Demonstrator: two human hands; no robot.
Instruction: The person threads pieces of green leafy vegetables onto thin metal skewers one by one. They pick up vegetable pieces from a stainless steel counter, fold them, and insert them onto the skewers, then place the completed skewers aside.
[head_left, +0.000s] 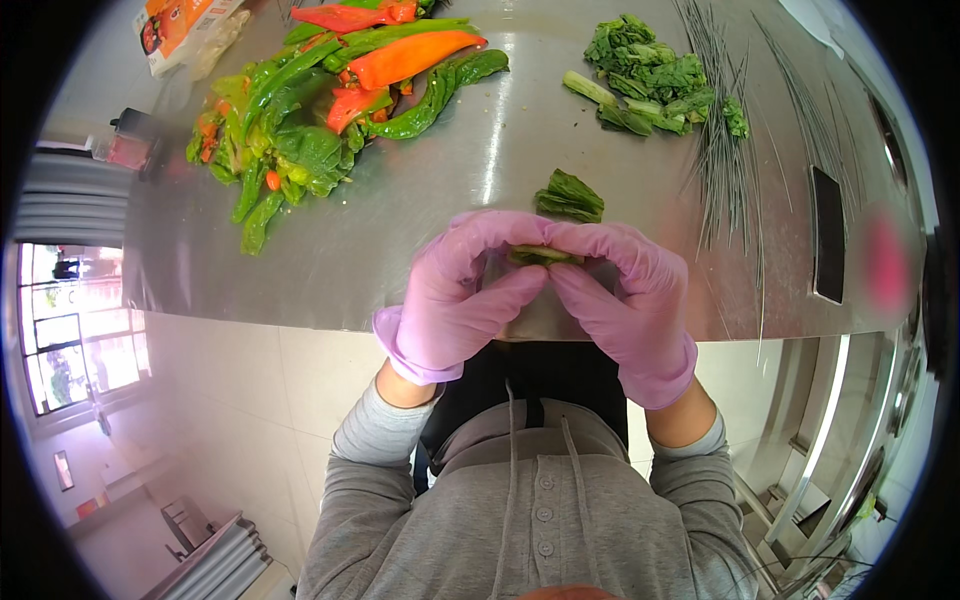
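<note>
Both hands wear pink-purple gloves and meet above the front part of a steel table (390, 247). My left hand (476, 292) and my right hand (630, 300) pinch one small green vegetable piece (546, 256) between thumbs and fingers, each at one end. Just beyond the fingertips lies a folded dark green leaf piece (570, 196). Further back to the right is a pile of green leafy vegetable (660, 79) with pale stems. At the back left sits a heap of green peppers and leaves (300, 135), with an orange pepper (412, 58) and red ones on it.
Thin grey wires (724, 165) are spread on the right, beside a dark flat phone-like object (827, 234). A printed package (176, 34) and a clear container with pink contents (129, 150) stand at the left. The table's front edge (262, 324) runs before my body.
</note>
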